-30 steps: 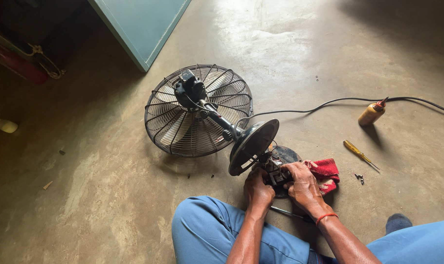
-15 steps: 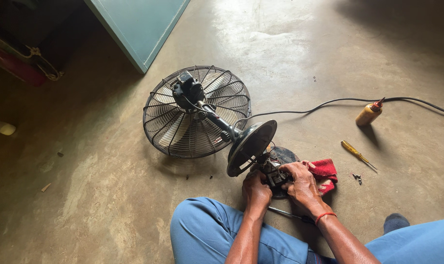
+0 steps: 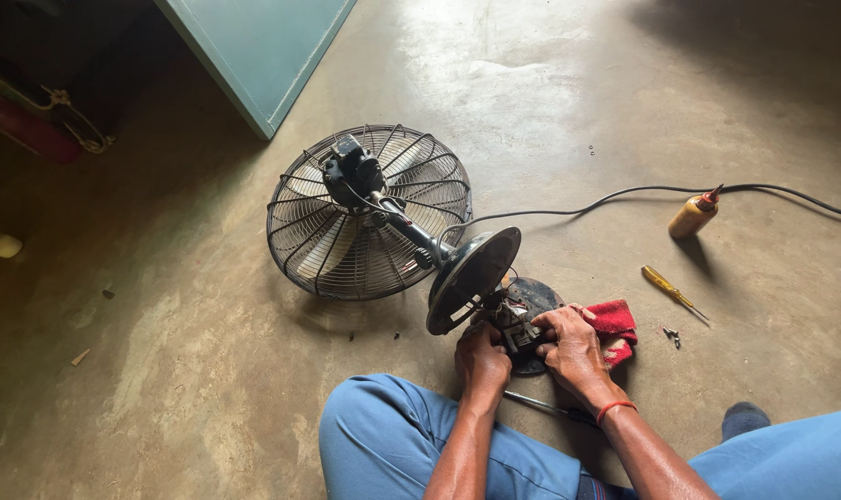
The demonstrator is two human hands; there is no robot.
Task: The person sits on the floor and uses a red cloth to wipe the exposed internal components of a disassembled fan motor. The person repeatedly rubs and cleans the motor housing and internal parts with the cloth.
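On the bare concrete floor (image 3: 207,370), between two knees in blue trousers (image 3: 393,444): a black metal table fan (image 3: 370,213), tipped over, round wire cage (image 3: 300,241) face down toward the floor, motor housing (image 3: 351,171) uppermost, dark stem running from it to the round black base shell (image 3: 471,278), which stands on edge and tilted. Just beside that shell, flat on the floor, a dark round bottom plate (image 3: 536,296), partly covered by the hands. Left hand (image 3: 481,356) curled shut around the lower edge of the base shell, fingers hidden underneath. Right hand (image 3: 573,347), red thread band at the wrist, closed over a small dark switch block with wires (image 3: 522,335) at the fan's base; exact finger contact too small to make out. Touching the right hand's far side, a crumpled red cloth (image 3: 615,324). Under the right forearm, a thin dark rod-like tool (image 3: 541,405) lying on the floor. Off to the right, well apart: a yellow-handled screwdriver (image 3: 671,290), a few small screws (image 3: 671,335) near it, a small amber bottle with a red nozzle (image 3: 696,215), and a black power cord (image 3: 606,199) trailing from the fan past that bottle. At upper left, a teal panel (image 3: 263,46) standing on edge.
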